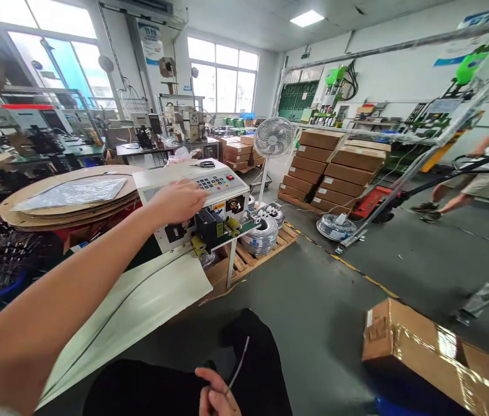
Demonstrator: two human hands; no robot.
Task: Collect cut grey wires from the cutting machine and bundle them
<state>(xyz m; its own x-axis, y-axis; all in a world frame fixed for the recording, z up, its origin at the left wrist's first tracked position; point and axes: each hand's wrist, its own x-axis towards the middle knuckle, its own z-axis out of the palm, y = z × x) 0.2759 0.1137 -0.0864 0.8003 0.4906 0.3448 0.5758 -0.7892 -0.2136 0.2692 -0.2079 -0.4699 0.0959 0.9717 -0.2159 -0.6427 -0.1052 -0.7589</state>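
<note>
My left hand [179, 200] reaches across to a white wire-processing machine [157, 179]. Its fingertips are at the edge of the keypad [213, 183], with nothing seen in the grasp. Low in the view, above my dark-clothed lap, my right hand [218, 398] holds a short grey wire [239, 365], whose pale end points up. Part of that hand is cut off by the bottom edge. A long grey cable [118, 304] runs from the machine's yellow-green guide [198, 245] over the pale sheet [161, 283].
Left of the machine lie round cardboard discs [114, 196] under a plastic bag. Wire coils [261, 237] sit on a pallet [244, 260] beside a fan [274, 138]. A taped carton [426, 346] is at right; farther back, a person pulls a red pallet truck [369, 202].
</note>
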